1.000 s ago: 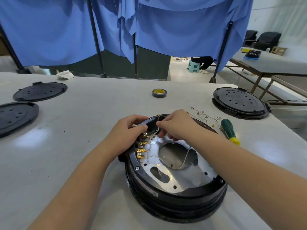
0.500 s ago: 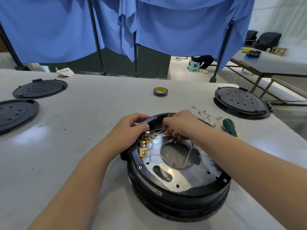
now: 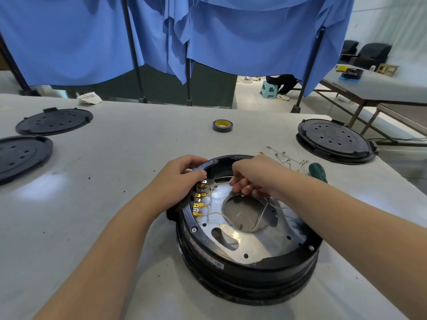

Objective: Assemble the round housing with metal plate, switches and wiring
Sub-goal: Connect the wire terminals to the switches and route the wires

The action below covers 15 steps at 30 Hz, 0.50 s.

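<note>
Gripping housing (image 3: 242, 271), perhaps two hands

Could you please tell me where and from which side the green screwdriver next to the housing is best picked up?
Probably by its green handle, coming from above with the right hand. The screwdriver lies flat on the table, the handle is its thickest part, and the loose wires crowd only its left side.

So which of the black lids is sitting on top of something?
The lid on the right, beyond the screwdriver. It rests on a black base; the two left lids lie flat on the table.
</note>
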Each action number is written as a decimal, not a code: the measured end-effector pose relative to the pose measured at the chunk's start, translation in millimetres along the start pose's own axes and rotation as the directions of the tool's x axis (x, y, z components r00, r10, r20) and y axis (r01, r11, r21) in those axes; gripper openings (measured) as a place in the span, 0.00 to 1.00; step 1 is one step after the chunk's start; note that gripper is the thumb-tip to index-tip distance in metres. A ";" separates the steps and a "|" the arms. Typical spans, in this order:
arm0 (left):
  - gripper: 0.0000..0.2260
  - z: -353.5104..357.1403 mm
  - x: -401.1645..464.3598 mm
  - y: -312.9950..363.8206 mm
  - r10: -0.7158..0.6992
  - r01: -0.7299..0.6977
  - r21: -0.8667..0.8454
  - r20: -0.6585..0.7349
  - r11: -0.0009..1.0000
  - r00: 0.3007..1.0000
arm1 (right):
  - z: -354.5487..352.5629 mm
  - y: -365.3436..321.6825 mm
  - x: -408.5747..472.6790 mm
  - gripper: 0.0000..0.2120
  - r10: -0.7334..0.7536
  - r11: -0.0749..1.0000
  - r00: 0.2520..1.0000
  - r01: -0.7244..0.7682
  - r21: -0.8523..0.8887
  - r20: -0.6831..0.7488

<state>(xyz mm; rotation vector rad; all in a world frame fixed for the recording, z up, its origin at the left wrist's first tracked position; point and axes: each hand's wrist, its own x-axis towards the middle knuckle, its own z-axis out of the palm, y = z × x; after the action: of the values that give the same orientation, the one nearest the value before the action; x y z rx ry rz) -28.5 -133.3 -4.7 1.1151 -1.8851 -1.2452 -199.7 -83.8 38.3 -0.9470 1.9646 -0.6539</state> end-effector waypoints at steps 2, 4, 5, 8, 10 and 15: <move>0.10 -0.2 -0.7 0.5 0.000 0.000 -0.001 -0.002 1.000 1.000 | -1.4 0.2 -0.7 0.09 -0.038 0.998 0.999 0.037 -0.050 -0.014; 0.10 0.0 -1.1 1.5 0.000 0.000 0.005 0.000 1.000 1.000 | -4.8 1.5 -0.6 0.09 -0.099 0.992 0.995 0.096 -0.087 -0.022; 0.10 0.0 -1.3 1.8 0.000 0.000 0.009 0.002 1.000 1.000 | -7.4 2.3 -1.4 0.10 -0.134 0.986 0.991 0.131 -0.102 -0.019; 0.10 0.3 -1.7 1.9 -0.004 0.004 0.018 0.002 1.000 1.000 | -19.5 5.0 -10.4 0.12 -0.332 0.891 0.943 0.312 -0.330 -0.003; 0.10 0.0 -1.8 2.1 -0.006 0.006 0.026 -0.001 1.000 1.000 | -31.2 7.3 -22.3 0.09 -0.480 0.739 0.876 0.423 -0.524 0.031; 0.10 0.2 -3.2 3.5 -0.018 0.018 0.035 -0.010 0.999 1.000 | -53.6 26.6 -48.1 0.06 -0.523 0.531 0.844 0.429 -0.731 0.116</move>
<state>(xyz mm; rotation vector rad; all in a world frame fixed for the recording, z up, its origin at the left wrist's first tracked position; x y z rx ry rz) -28.3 -129.7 -1.7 1.1567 -1.9001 -1.2183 -237.9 -24.5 68.5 -2.0591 2.1013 -0.1497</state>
